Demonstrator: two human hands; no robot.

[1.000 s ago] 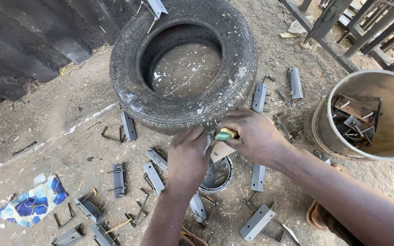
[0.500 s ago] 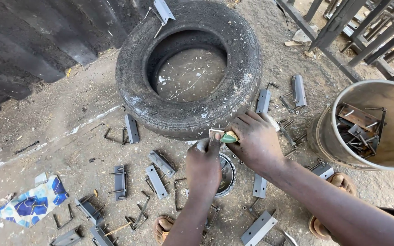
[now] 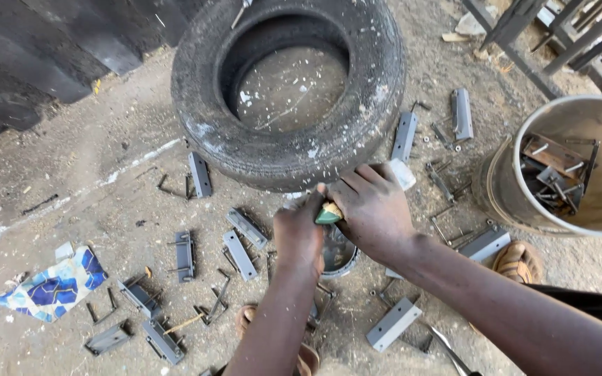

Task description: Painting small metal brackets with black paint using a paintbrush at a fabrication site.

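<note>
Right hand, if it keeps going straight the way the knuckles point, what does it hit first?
Most likely the tyre: the right hand points up-left over the small green piece, with the tread just beyond. Depth is unclear.

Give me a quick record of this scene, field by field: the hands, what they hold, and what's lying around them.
Left hand: closed around one end of a small green object
Right hand: gripping the same object from the other side
Below hands: round metal tin, partly hidden
Behind hands: worn tyre flat on the ground
Ground: grey metal brackets and bent rods scattered
Right: bucket holding metal pieces
Left: blue patterned scrap
</note>
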